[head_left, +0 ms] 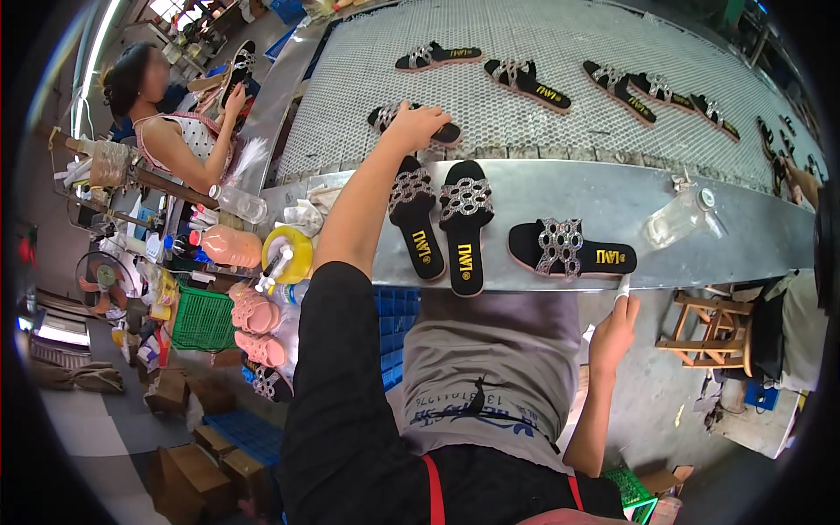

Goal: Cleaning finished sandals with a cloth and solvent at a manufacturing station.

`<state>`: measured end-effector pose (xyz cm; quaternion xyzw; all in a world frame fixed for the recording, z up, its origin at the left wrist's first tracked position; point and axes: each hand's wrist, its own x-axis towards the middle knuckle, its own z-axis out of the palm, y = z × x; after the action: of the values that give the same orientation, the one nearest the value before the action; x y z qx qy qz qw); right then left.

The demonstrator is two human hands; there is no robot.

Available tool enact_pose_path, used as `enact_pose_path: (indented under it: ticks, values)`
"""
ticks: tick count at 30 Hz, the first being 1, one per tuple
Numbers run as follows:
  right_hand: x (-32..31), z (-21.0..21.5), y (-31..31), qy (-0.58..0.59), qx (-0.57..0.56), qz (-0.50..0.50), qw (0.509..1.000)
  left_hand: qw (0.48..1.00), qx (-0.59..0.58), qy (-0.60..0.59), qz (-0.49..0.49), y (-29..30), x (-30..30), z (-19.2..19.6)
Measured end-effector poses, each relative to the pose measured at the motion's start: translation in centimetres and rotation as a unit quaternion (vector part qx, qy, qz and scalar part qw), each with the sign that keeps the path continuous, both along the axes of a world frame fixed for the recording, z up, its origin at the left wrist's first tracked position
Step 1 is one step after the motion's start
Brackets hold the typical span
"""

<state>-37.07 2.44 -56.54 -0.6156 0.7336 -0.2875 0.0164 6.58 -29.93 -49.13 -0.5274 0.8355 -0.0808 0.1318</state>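
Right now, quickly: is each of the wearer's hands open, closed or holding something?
Left hand: on a black sandal; whether it grips cannot be told.
Right hand: closed, holding a slim white object.

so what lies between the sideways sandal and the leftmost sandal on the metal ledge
The head view shows another silver-strapped black sandal between the leftmost sandal and the sideways sandal.
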Motion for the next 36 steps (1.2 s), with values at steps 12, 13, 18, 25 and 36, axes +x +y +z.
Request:
enact_pose_path:
  ticks: [12, 13, 18, 25, 36]
  values:
    - [4.6, 5.1, 4.8, -0.669, 0.145, 0.042, 0.728, 0.911, -0.18, 0.12, -0.351, 22.6, -12.5, 12.2]
    - [5.4, 5.3, 4.1, -0.703, 0.175, 0.086, 0.684, 0.907, -0.181, 0.127, -0.357, 26.2, -14.0, 11.7]
    - [8.4, 6.1, 2.3, -0.801, 0.256, 0.167, 0.515, 0.864, -0.069, 0.116, -0.485, 36.7, -17.3, 8.7]
    - [9.7, 7.5, 6.7, -0.729, 0.267, 0.081, 0.625, 0.848, -0.071, 0.151, -0.503, 41.0, -17.2, 6.0]
    - [9.3, 5.5, 7.8, -0.831, 0.19, 0.252, 0.457, 0.863, -0.107, 0.181, -0.459, 42.8, -16.8, 4.6]
